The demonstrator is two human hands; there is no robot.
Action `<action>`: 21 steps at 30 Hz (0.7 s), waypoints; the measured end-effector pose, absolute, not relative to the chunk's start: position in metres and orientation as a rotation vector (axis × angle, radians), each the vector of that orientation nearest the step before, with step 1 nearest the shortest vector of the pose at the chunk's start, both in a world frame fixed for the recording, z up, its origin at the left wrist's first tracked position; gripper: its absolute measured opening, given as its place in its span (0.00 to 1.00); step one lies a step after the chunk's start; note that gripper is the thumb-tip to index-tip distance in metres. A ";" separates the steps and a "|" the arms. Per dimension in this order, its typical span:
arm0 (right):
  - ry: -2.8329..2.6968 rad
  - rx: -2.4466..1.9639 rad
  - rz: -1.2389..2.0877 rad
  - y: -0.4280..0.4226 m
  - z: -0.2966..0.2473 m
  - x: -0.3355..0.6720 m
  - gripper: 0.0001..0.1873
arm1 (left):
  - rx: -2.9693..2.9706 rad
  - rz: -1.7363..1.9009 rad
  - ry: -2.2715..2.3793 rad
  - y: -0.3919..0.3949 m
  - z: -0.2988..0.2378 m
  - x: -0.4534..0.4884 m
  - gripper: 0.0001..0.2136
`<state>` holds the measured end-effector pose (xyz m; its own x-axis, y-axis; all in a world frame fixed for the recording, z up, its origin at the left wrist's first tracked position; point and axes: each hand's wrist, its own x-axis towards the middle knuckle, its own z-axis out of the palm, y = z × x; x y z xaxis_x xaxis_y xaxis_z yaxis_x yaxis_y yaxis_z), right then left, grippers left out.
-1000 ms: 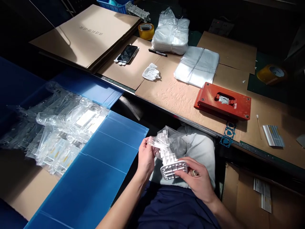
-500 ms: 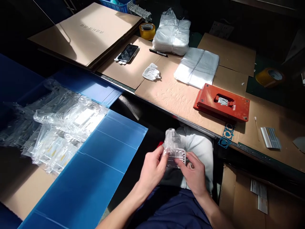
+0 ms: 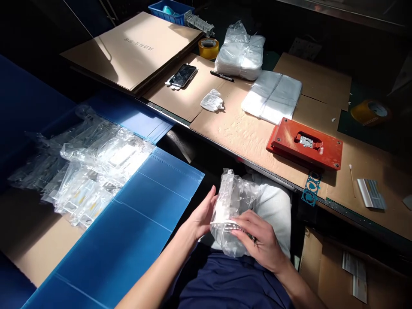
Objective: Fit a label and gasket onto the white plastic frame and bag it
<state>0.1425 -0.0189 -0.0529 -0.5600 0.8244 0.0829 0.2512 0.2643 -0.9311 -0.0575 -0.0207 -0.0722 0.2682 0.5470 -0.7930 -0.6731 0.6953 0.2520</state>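
Observation:
Over my lap I hold a white moulded plastic part inside a clear plastic bag (image 3: 230, 206). My left hand (image 3: 203, 214) lies along the bag's left side, fingers stretched and pressed against it. My right hand (image 3: 259, 244) grips the bag's lower end from the right, fingers folded over the part's flat base. The part sits fully inside the bag, standing roughly upright.
A blue corrugated box (image 3: 151, 201) at my left holds several bagged parts (image 3: 96, 167). On the cardboard-covered bench (image 3: 238, 128) lie a red fixture (image 3: 305, 143), stacks of clear bags (image 3: 272, 96), a phone (image 3: 183, 75), a white glove (image 3: 212, 101), a marker (image 3: 222, 76) and tape rolls (image 3: 208, 47).
A second ago the part stuck half out of the bag; now the bag covers it fully. My left hand shifted from pinching the bag's top to lying flat along its side.

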 end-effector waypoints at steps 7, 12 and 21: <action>-1.727 -1.160 1.004 -0.019 -0.008 0.191 0.19 | -0.392 1.021 0.822 -0.022 -0.088 -0.049 0.28; -1.451 -1.455 1.025 -0.012 -0.015 0.194 0.07 | -0.289 1.183 1.017 -0.019 -0.078 -0.055 0.31; -0.775 -1.442 2.063 -0.032 -0.061 0.111 0.32 | 0.123 1.360 1.015 -0.030 -0.057 -0.046 0.37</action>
